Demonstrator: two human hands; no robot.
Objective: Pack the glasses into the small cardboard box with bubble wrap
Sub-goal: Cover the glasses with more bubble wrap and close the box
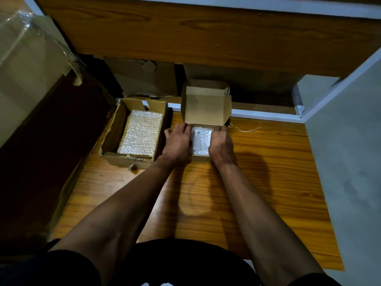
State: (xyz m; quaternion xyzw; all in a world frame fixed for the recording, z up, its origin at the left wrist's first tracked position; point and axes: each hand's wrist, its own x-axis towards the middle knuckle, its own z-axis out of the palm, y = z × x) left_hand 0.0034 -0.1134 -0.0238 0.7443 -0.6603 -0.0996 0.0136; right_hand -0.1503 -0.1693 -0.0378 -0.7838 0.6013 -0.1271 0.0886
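Note:
A small cardboard box (206,109) stands on the wooden floor with its lid flipped up toward the back. Inside lies a bundle of bubble wrap (201,140), with something dark faintly showing through it; the glasses themselves cannot be made out. My left hand (178,142) rests on the box's left side, fingers curled over the edge against the wrap. My right hand (220,145) covers the right side the same way. Both hands hide the box's side walls.
A larger open cardboard box (115,133) with a stack of bubble wrap sheets (141,134) sits to the left. A dark wooden panel (41,162) runs along the left. More cardboard boxes (144,77) stand under the wooden furniture behind. A thin string (245,129) lies right of the small box.

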